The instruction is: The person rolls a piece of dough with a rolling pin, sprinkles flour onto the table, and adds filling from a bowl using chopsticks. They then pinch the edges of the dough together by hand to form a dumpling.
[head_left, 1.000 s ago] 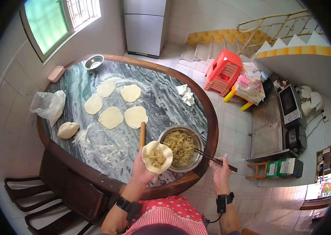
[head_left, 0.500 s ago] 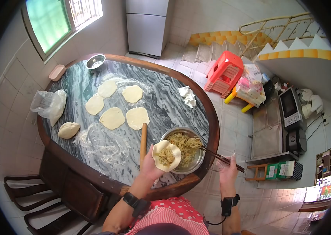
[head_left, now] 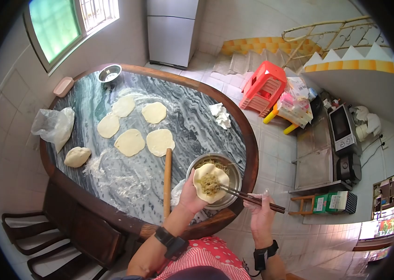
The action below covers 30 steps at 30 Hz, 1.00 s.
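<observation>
Cupped in my left hand (head_left: 191,195) is a round dough wrapper (head_left: 200,176) with wavy edges. Shredded filling (head_left: 210,185) lies in its middle. My right hand (head_left: 261,212) grips a pair of dark chopsticks (head_left: 248,196), whose tips touch that filling. Beneath the wrapper stands a metal bowl (head_left: 237,179) holding more filling, partly hidden. A wooden rolling pin (head_left: 167,184) lies left of my left hand, its far end against a flat dough round (head_left: 160,142). Several other dough rounds (head_left: 129,142) rest farther off on the marble table.
Flour is scattered over the marble table (head_left: 192,112). A dough lump (head_left: 77,157), a plastic bag (head_left: 57,126), a small metal bowl (head_left: 110,73) and crumpled tissue (head_left: 220,115) sit near its edges. Dark chairs (head_left: 80,224) stand at lower left, red stools (head_left: 264,88) beyond.
The chopsticks have moved left from the bowl to the wrapper, where their tips now touch the filling. My left hand has shifted right with the wrapper, over the bowl.
</observation>
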Each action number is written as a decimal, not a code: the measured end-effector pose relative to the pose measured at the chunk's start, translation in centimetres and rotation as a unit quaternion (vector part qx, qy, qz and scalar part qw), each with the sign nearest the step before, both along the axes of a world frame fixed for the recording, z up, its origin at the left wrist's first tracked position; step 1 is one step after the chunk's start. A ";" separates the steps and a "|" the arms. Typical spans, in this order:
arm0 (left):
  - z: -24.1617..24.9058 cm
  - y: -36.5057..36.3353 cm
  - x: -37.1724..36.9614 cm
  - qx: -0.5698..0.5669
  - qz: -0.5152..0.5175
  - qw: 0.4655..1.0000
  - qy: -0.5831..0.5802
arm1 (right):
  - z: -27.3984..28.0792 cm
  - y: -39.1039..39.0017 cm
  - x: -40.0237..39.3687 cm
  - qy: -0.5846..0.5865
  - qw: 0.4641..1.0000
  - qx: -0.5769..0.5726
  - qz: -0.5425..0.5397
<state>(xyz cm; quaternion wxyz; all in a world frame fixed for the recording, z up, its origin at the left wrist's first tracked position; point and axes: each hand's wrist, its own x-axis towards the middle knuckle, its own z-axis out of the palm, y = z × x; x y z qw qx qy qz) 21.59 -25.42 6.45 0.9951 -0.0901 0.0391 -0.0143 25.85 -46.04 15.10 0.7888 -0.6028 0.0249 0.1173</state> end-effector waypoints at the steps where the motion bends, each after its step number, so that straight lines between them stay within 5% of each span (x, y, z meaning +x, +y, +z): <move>1: 0.0 0.0 0.0 -0.001 0.002 1.000 0.001 | 0.1 0.3 -0.2 0.001 1.000 -0.001 0.002; 10: 0.4 0.7 -0.1 0.027 0.026 0.998 0.043 | 4.3 1.9 -1.6 -0.169 0.974 -0.125 0.085; 15: 0.6 1.6 -0.7 0.017 0.032 0.999 0.023 | 6.3 1.4 -1.5 -0.389 0.885 -0.227 0.120; 30: 1.8 2.0 -1.4 0.009 0.020 0.999 0.033 | 3.8 2.7 -1.0 -0.356 0.907 -0.190 0.120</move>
